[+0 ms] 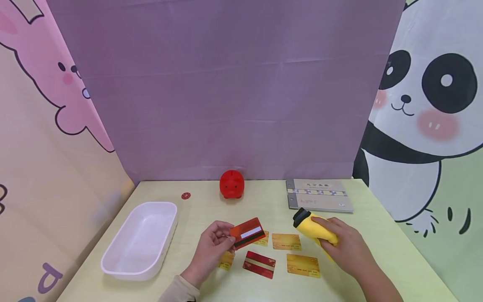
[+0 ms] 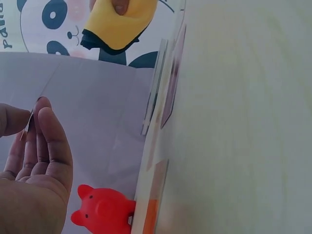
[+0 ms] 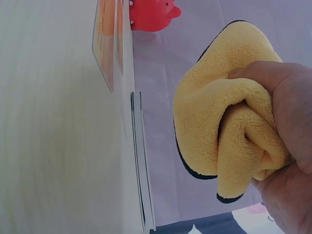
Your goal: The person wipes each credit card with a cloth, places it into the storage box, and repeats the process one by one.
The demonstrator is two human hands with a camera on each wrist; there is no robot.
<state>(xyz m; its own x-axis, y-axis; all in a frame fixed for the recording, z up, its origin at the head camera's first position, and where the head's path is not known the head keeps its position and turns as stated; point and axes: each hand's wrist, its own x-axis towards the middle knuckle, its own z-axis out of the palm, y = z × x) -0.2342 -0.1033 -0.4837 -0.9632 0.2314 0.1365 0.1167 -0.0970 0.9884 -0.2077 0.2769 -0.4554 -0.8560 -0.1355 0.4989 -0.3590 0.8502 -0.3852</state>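
Note:
My left hand (image 1: 214,245) pinches an orange-red bank card (image 1: 247,233) by its left end, thumb in front, with its dark stripe side facing me. In the left wrist view the card shows only as a thin edge between thumb and fingers. Bunched in my right hand (image 1: 349,248) is a yellow cloth (image 1: 316,229) with a dark border, held above the table's right half; the right wrist view shows the cloth (image 3: 229,107) folded over itself. Below the hands lie a red card (image 1: 259,264) and several gold cards (image 1: 303,265), some partly hidden by my left hand and the held card.
At the left stands a white plastic tub (image 1: 137,274). A red piggy bank (image 1: 232,184) sits at the table's back edge, with a small red disc (image 1: 186,196) to its left. A grey-brown notebook (image 1: 319,196) lies at the back right.

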